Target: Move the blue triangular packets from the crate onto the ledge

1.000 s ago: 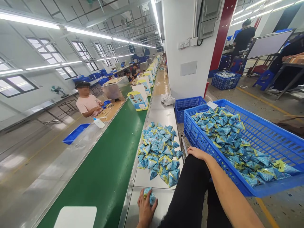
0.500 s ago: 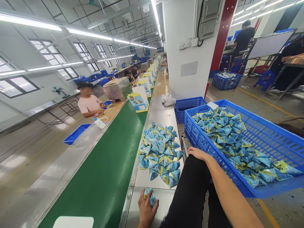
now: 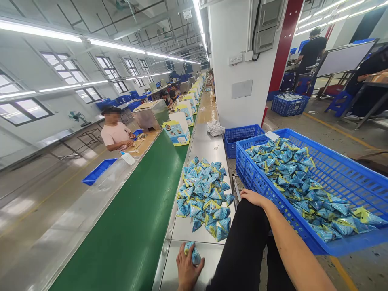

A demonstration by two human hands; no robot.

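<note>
My left hand (image 3: 187, 270) is closed around one small blue-and-yellow pyramid-shaped packet (image 3: 195, 256), resting on the metal ledge just in front of me. Beyond it on the same ledge lies a loose pile of similar packets (image 3: 203, 190). My right hand (image 3: 252, 197) rests on my knee with its fingers stretched over it, holding nothing. Beside that arm stands a large blue plastic crate (image 3: 339, 155), partly filled with more of these packets (image 3: 291, 169).
Left of the ledge runs a green conveyor belt (image 3: 121, 226), with a row of open printed cartons (image 3: 177, 133) farther along. Across the belt sits a co-worker (image 3: 114, 133). A patterned cloth (image 3: 216, 128) and a smaller blue crate (image 3: 242, 135) lie near the pillar (image 3: 239, 44).
The white object at the near end of the belt has gone out of view. Both hands stay almost in place, the left still around its packet.
</note>
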